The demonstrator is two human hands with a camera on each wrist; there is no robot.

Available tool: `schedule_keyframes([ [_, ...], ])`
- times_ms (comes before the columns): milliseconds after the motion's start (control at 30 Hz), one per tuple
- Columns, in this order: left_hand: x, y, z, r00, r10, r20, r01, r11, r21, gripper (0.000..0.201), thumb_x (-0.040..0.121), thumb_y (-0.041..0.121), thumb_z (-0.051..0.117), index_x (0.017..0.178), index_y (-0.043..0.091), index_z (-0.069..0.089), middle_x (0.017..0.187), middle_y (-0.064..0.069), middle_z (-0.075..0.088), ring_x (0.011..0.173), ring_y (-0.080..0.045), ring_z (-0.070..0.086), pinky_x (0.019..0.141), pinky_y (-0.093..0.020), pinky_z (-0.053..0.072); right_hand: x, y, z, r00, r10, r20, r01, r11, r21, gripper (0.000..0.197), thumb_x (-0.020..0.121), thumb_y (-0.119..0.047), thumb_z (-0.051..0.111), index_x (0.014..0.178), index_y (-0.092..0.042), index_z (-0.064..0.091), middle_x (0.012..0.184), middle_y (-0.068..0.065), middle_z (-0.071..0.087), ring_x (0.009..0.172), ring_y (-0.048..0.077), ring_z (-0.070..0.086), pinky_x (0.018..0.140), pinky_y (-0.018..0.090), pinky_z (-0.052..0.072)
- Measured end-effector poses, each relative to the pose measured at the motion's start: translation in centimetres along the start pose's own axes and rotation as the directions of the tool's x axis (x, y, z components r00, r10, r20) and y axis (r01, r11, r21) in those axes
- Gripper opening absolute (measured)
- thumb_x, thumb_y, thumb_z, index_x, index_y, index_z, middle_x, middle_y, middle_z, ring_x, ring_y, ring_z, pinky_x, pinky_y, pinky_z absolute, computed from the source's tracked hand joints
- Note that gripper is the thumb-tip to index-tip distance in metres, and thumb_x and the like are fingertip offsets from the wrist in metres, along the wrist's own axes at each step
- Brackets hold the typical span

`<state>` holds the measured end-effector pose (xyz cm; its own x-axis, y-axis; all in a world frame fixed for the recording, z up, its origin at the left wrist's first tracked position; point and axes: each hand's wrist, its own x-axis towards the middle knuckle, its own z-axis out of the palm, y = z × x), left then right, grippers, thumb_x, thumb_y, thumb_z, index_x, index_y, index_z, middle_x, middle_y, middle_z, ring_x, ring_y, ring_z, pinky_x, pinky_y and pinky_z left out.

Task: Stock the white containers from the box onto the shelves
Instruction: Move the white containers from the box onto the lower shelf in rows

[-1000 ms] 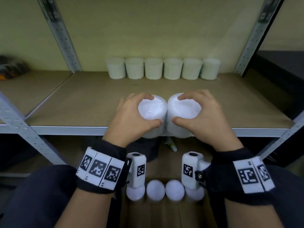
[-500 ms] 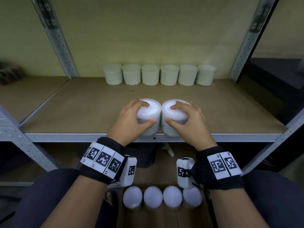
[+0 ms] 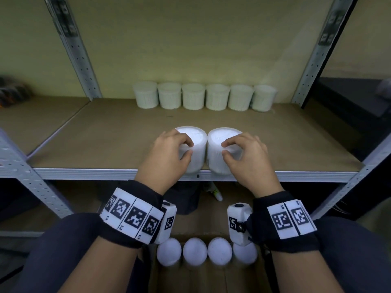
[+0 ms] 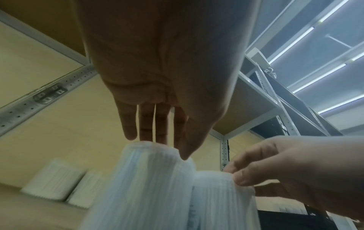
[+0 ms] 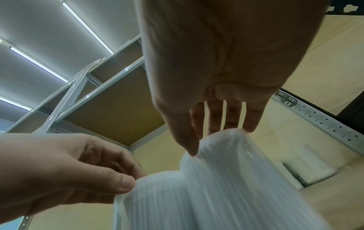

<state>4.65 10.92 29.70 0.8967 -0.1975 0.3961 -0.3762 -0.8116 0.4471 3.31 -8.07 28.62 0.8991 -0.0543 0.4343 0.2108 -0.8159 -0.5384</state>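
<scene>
Both containers have come down from mid-air since a second ago and now stand touching each other at the front edge of the shelf [image 3: 101, 134]. Left hand [image 3: 167, 157] grips the left container [image 3: 195, 140], right hand [image 3: 247, 157] the right container [image 3: 220, 138], fingers [image 4: 149, 123] curled over the rims. Behind them, six more containers [image 3: 204, 98] line the yellow wall [image 3: 190, 49].

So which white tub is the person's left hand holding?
Look at the brown shelf with a row of six tubs along its back wall. At its front edge two more tubs stand side by side, touching. The left tub is the one, with the left hand gripping its top.
</scene>
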Motion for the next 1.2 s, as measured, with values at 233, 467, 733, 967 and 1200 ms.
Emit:
schedule_keyframes([
  [233,0.6,1.0,0.2,0.998,0.046,-0.03,-0.043,0.993,0.108,0.015,0.088,0.021,0.059,0.1,0.021,0.068,0.103,0.004,0.064,0.096,-0.018,0.06,0.08,-0.03,0.046,0.5,0.1,-0.2,0.998,0.059,0.007,-0.059,0.998,-0.025,0.015,0.085,-0.017,0.065,0.098,-0.017,0.072,0.109,-0.004,0.066,0.112,0.016,0.051,0.077,0.008,0.022],
  [467,3.2,2.7,1.8,0.996,0.086,0.024,-0.088,0.992,0.089,0.021,0.091,0.015,0.054,0.107,0.018,0.068,0.111,0.0,0.065,0.102,-0.02,0.059,0.086,-0.03,0.044,2.5,1.0,-1.2,0.99,0.136,0.033,-0.13,0.98,-0.149,0.022,0.086,-0.016,0.062,0.105,-0.016,0.071,0.114,0.001,0.067,0.118,0.021,0.053,0.095,0.028,0.043],
  [733,7.5,5.6,5.2,0.981,0.127,0.146,-0.136,0.989,0.051,0.022,0.091,0.013,0.054,0.105,0.02,0.068,0.11,-0.005,0.067,0.104,-0.025,0.061,0.089,-0.035,0.048,3.8,4.1,-4.6,0.97,0.241,0.018,-0.228,0.936,-0.267,0.022,0.088,-0.022,0.063,0.109,-0.018,0.07,0.118,0.003,0.067,0.11,0.021,0.061,0.09,0.029,0.046],
  [967,11.5,7.5,7.7,0.959,0.169,0.226,-0.178,0.984,0.017,0.025,0.088,0.005,0.052,0.102,0.018,0.069,0.111,-0.008,0.066,0.1,-0.024,0.062,0.083,-0.031,0.048,6.4,6.9,-5.8,0.945,0.324,0.029,-0.294,0.889,-0.352,0.021,0.088,-0.023,0.063,0.108,-0.022,0.07,0.113,0.004,0.069,0.104,0.025,0.063,0.087,0.032,0.049],
  [1200,14.6,9.1,9.9,0.956,0.174,0.236,-0.172,0.985,-0.032,0.025,0.088,0.002,0.052,0.099,0.015,0.071,0.112,-0.01,0.066,0.101,-0.026,0.063,0.087,-0.034,0.052,9.1,9.4,-6.7,0.933,0.356,0.046,-0.312,0.868,-0.386,0.018,0.089,-0.022,0.062,0.105,-0.021,0.069,0.112,0.004,0.069,0.104,0.026,0.064,0.092,0.035,0.052],
])
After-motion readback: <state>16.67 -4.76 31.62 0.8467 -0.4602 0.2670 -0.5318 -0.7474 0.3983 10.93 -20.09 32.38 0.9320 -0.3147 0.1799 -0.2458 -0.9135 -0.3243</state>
